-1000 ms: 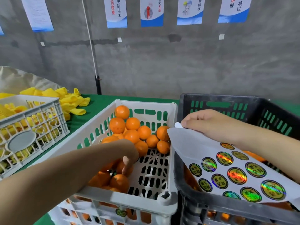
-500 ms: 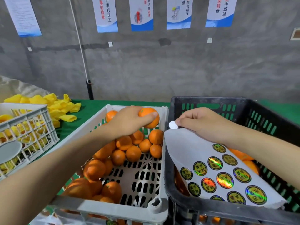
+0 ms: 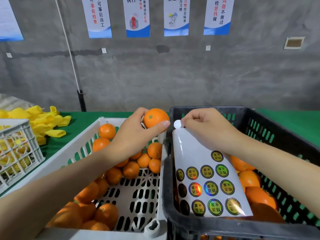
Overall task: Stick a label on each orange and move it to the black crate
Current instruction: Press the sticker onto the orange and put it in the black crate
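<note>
My left hand (image 3: pixel 133 134) grips an orange (image 3: pixel 155 119) lifted above the far right corner of the white crate (image 3: pixel 83 146), which holds several more oranges (image 3: pixel 143 160). My right hand (image 3: pixel 206 129) pinches a small round label (image 3: pixel 177 125) by its edge, white backside toward me, a few centimetres right of the held orange. The same hand holds the top of a white label sheet (image 3: pixel 207 181) with several shiny round labels, hanging into the black crate (image 3: pixel 259 122). Several oranges (image 3: pixel 251 181) lie in the black crate under the sheet.
A smaller white basket (image 3: pixel 19 153) with yellow foam nets stands at the left edge. More yellow nets (image 3: pixel 45 120) lie piled on the green table (image 3: pixel 290 122) behind it. A grey wall with posters rises behind the table.
My left hand picked an orange out of the white crate and raised it to the right, close to the label in my right hand. The right hand stayed over the black crate.
</note>
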